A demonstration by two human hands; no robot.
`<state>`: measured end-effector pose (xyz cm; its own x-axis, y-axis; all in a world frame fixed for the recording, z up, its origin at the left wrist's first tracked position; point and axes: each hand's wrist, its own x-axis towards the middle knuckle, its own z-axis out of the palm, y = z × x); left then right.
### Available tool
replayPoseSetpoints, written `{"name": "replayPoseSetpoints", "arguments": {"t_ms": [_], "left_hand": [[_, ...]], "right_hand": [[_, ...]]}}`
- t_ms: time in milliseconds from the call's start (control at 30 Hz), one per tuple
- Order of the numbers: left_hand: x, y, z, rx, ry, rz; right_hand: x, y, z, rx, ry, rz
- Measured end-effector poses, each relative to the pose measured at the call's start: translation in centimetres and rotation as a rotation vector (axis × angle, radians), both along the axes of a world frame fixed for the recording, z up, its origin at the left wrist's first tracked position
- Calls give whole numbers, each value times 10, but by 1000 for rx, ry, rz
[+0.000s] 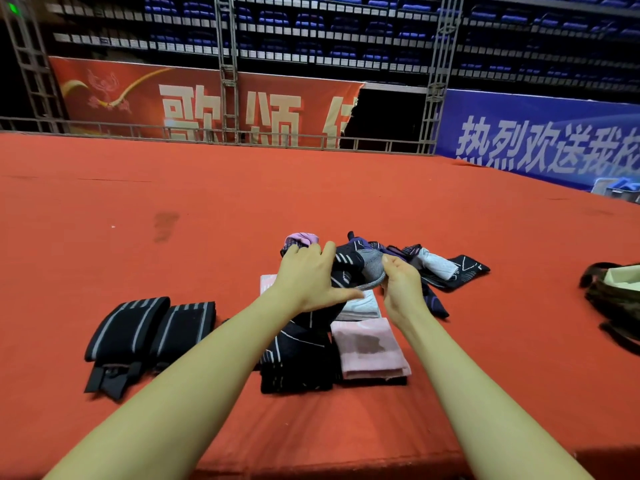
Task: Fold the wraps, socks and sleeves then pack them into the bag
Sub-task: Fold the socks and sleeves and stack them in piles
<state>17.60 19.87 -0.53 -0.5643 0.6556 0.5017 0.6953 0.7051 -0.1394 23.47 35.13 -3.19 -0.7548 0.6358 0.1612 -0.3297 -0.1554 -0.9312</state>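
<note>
Red carpet bears a black, grey-toed sock [360, 268], white-striped, crumpled.

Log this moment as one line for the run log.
stage: folding | both hands grip dark sock | wraps folded | bag unpacked
</note>
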Motion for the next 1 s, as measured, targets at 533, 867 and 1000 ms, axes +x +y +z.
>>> {"name": "replayPoseSetpoints", "arguments": {"t_ms": [533,867,1000], "left_hand": [[-28,-2,-49,40,623,-185],[-57,-6,-64,77,707,-142],[-65,1,-61,-6,621,-84]], "right_hand": [[11,0,-23,721,-117,63],[1,-10,-29,875,-307,385],[-7,0,-35,1015,-299,204]]}}
